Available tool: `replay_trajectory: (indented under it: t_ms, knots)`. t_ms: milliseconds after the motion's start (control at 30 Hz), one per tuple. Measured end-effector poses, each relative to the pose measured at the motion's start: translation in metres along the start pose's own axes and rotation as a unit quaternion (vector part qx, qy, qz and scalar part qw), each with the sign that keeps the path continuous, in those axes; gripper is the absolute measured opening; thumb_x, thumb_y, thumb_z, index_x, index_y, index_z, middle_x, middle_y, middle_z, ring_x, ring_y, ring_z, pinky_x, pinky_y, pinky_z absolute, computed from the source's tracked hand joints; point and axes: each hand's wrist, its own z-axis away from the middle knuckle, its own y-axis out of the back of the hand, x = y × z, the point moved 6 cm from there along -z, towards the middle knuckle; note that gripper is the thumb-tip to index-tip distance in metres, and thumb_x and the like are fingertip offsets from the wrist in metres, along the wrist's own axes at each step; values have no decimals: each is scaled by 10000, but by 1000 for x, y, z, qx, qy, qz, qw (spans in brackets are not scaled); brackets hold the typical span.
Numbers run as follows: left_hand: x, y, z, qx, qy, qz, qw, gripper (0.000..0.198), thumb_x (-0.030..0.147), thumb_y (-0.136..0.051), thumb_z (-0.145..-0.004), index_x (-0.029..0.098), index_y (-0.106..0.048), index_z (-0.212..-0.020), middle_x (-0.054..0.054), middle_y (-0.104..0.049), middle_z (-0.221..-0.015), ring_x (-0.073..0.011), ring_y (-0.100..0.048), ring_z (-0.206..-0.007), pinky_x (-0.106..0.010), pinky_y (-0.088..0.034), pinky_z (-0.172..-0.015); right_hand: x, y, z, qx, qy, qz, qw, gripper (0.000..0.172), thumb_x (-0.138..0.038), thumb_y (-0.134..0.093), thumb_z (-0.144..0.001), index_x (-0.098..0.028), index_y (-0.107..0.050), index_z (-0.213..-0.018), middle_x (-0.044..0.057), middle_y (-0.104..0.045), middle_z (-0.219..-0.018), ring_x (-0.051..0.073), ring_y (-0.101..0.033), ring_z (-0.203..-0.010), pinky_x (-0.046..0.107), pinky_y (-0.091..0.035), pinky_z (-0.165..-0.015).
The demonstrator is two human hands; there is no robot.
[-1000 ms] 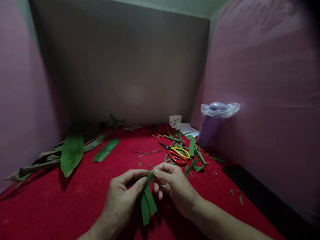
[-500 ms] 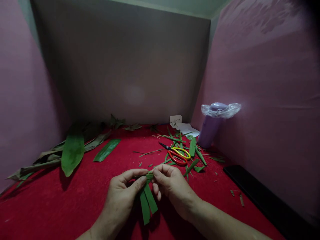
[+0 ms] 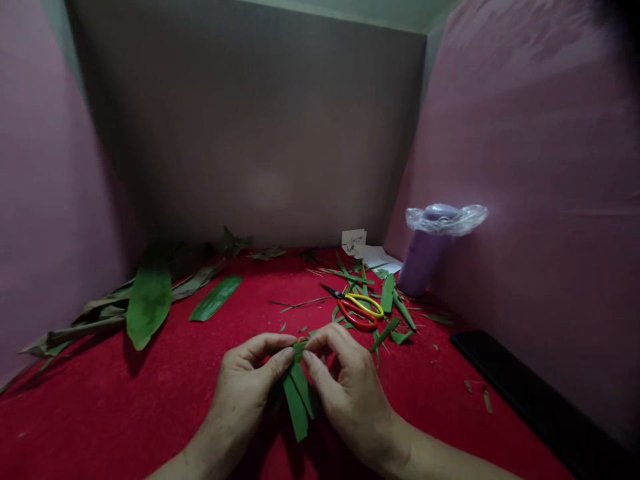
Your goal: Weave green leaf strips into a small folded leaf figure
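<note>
Between my two hands is a small bundle of folded green leaf strips [image 3: 296, 399], its knotted top pinched and its flat tails hanging down toward me. My left hand [image 3: 250, 380] is closed on the left side of the top, thumb and forefinger pressed together. My right hand [image 3: 345, 387] grips the right side of the same top between thumb and forefinger, its other fingers curled behind. Just beyond my right hand lie scissors [image 3: 357, 309] with one red and one yellow handle, blades pointing left, among cut leaf strips [image 3: 387, 293].
A purple bottle [image 3: 423, 263] with clear plastic over its top stands at the right wall, beside white papers [image 3: 377, 258]. A long black object [image 3: 500, 367] lies along the right edge. Broad green leaves [image 3: 150, 303] and dried ones [image 3: 90, 327] lie at the left on red cloth [image 3: 100, 420].
My right hand has turned, its thumb now lower and pointing up against the leaf bundle. The tails have swung slightly to the right. My left hand keeps its pinch.
</note>
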Motion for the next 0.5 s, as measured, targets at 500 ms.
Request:
replay_trajectory:
  t_ms: [500]
  knots:
    - [-5, -2, -2, -34, 21, 20, 999, 136, 222, -752, -619, 176, -727, -745, -13, -726, -648, -110, -619, -534, -187, -489, -526, 29, -21, -2, -52, -149, -249, 956, 32, -207, -576, -760, -180, -561, -760, -15, -560, -679, 114, -508, -616, 236, -405, -567]
